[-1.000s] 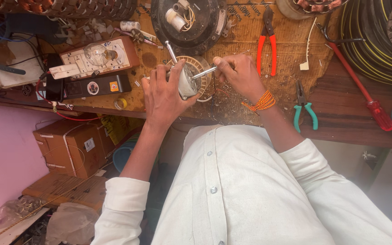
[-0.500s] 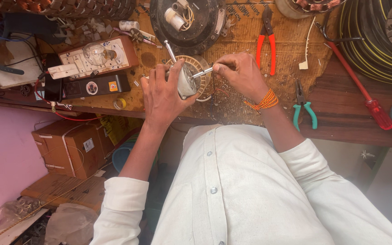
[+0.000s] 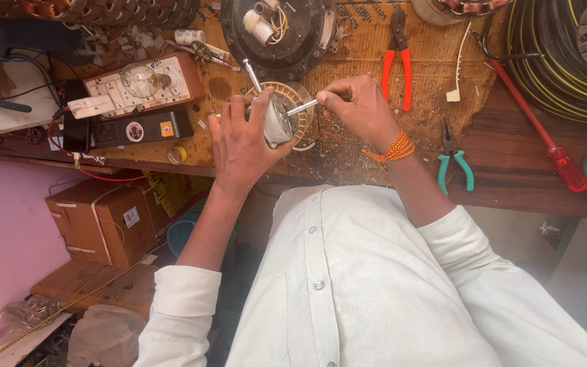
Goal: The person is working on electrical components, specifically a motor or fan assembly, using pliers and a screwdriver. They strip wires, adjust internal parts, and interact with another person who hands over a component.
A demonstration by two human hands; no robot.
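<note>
My left hand point(image 3: 239, 139) grips a small metal motor rotor point(image 3: 278, 121) with a steel shaft sticking up out of it, held over a round wound stator point(image 3: 298, 95) on the wooden bench point(image 3: 348, 163). My right hand point(image 3: 358, 109) pinches a thin metal tool point(image 3: 301, 107) whose tip touches the rotor's side. An orange beaded band sits on my right wrist.
Red-handled pliers point(image 3: 397, 58) lie just behind my right hand, green-handled pliers point(image 3: 454, 160) and a red screwdriver point(image 3: 541, 132) to its right. A test board with a bulb point(image 3: 140, 85), a black box point(image 3: 134, 129), a dark fan housing point(image 3: 280, 30) and coiled cable point(image 3: 558, 61) crowd the bench. A cardboard box point(image 3: 103, 221) stands below left.
Both hands stay on the rotor and the tool. My right hand has shifted slightly closer to the rotor.
</note>
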